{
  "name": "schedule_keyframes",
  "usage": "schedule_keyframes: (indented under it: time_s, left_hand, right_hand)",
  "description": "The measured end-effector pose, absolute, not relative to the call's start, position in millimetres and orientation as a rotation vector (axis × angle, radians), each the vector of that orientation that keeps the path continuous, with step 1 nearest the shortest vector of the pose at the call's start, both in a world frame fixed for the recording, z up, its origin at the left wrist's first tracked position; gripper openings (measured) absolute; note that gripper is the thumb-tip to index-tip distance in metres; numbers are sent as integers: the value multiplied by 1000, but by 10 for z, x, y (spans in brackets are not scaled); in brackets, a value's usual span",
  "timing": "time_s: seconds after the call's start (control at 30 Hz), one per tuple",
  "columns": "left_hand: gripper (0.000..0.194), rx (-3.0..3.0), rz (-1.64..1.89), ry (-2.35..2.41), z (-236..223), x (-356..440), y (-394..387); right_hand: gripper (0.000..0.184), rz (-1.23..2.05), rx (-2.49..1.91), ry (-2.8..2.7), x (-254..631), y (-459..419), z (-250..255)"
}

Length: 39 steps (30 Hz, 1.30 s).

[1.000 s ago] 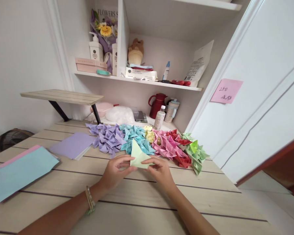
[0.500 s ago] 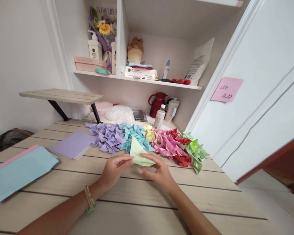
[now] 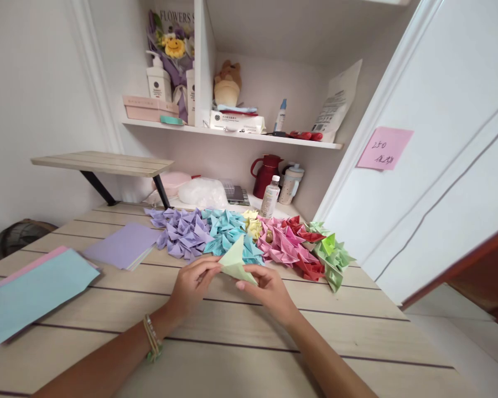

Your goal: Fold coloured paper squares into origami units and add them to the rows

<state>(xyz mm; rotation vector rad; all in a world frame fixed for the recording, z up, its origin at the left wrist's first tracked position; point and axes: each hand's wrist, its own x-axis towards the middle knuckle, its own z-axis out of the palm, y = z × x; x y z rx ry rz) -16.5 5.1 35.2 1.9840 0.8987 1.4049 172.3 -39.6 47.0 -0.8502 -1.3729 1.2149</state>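
A pale green sheet of folded origami paper (image 3: 234, 260) is held up between both hands above the table, one pointed flap standing upward. My left hand (image 3: 193, 282) pinches its left corner between thumb and fingers. On the right side, my right hand (image 3: 269, 290) grips the paper's lower edge, thumb in front and fingers behind. Just beyond lie heaps of folded paper pieces: purple ones (image 3: 185, 235), blue ones (image 3: 228, 229), yellow ones (image 3: 253, 225), pink ones (image 3: 282, 243), red ones (image 3: 311, 268) and green ones (image 3: 334, 257).
Flat purple paper (image 3: 122, 246) and blue paper (image 3: 37, 293) lie at the left. A small raised wooden stand (image 3: 103, 163) rises behind them. Along the back are a plastic bag (image 3: 203, 192), a bottle (image 3: 270, 198), a red jug (image 3: 267, 176) and a tumbler (image 3: 291, 184).
The green paper has turned, its upright point shifting right and its lower right part tilting downward. My right thumb has closed onto the paper. My left hand has moved slightly left.
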Motion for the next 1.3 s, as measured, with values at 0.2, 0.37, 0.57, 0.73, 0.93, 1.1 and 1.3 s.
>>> schedule_keyframes:
  time_s: [0.2, 0.37, 0.57, 0.73, 0.93, 1.1, 1.3]
  left_hand:
    - [16, 1401, 1301, 850, 311, -85, 56]
    - [39, 1202, 1217, 722, 344, -60, 59]
    - [38, 1205, 1173, 738, 289, -81, 113]
    - [28, 1105, 1077, 692, 238, -63, 96]
    - [21, 967, 1007, 624, 266, -45, 55]
    - [22, 995, 1002, 658, 318, -55, 41]
    - [30, 1058, 868, 676, 343, -58, 17]
  right_hand:
    - [26, 1175, -860, -1196, 1689, -346, 364]
    - [45, 1213, -885, -1063, 1660, -332, 350]
    - [49, 1236, -948, -1012, 1712, -349, 424]
    - [40, 1352, -976, -925, 1713, -373, 424]
    - [27, 1562, -819, -774, 1657, -408, 402]
    - [37, 1473, -875, -1054, 1671, -411, 462]
    - [14, 789, -1073, -1615, 1730, -440, 441]
